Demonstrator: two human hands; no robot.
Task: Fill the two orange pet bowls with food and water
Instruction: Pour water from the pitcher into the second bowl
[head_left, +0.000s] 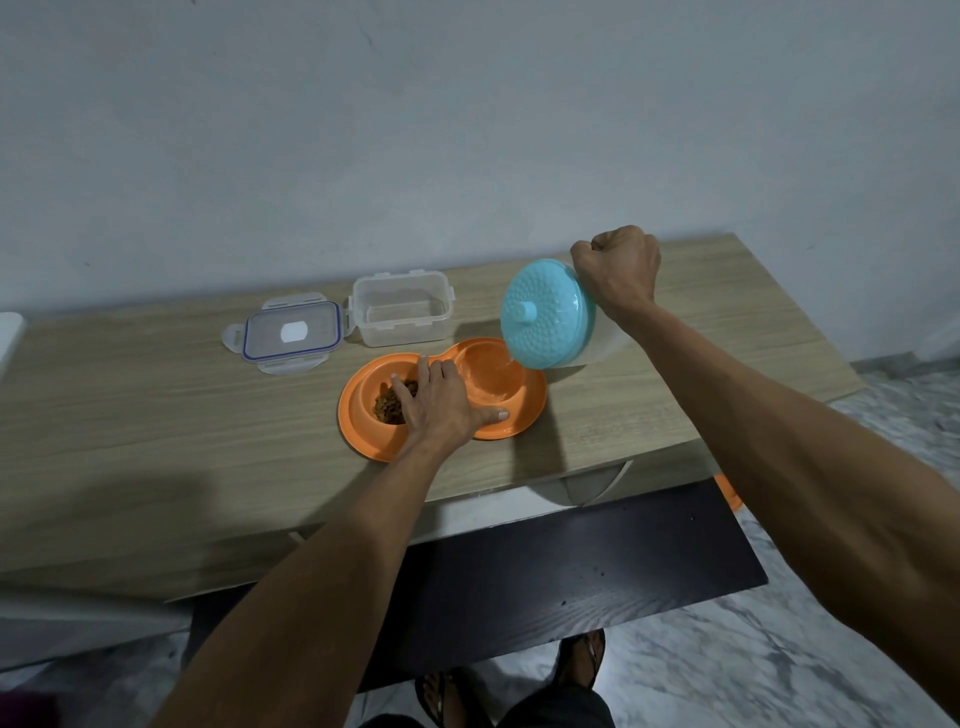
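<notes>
Two joined orange bowls (358, 431) sit near the middle of the wooden surface (156, 395). The left bowl holds a heap of brown kibble (392, 408), and the right bowl (493, 387) has a thin stream of water (505, 366) running into it. The left grip (441, 402) lies flat across the ridge between the two bowls, fingers spread and straight, thumb on the near rim. The right grip (618, 265) is curled tight at the upper side of a pale jug (597, 351) and holds it tilted in the air above the right bowl, its teal lid (548, 314) facing the camera. Behind the bowls stands a clear container (400, 317), with its blue-edged cover (291, 335) lying flat just to its left.
</notes>
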